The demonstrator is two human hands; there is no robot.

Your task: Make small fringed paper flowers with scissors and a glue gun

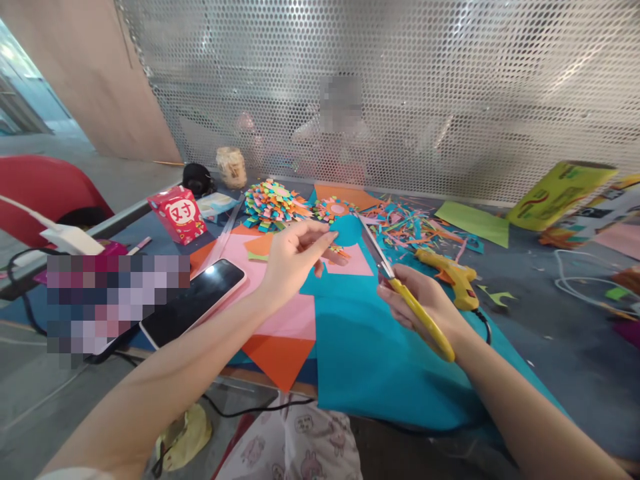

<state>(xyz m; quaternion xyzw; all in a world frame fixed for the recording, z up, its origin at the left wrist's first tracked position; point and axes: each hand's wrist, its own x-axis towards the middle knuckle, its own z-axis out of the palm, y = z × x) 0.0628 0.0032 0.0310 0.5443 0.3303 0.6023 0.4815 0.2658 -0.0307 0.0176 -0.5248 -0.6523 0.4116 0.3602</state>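
My left hand [295,257] pinches a small round piece of teal paper [347,230] above the table. My right hand [425,303] grips yellow-handled scissors [400,287], whose blades point up and left, with the tips touching the teal piece. Under both hands lies a large teal sheet [380,347] that hangs over the table's front edge, on top of pink [290,313] and orange [280,357] sheets.
A yellow glue gun [453,275] lies right of the scissors. A phone [195,301] rests at the left, near a red box [179,213]. Coloured paper rosettes [273,203] and loose paper strips [410,227] cover the back. A person sits behind the perforated screen [450,100].
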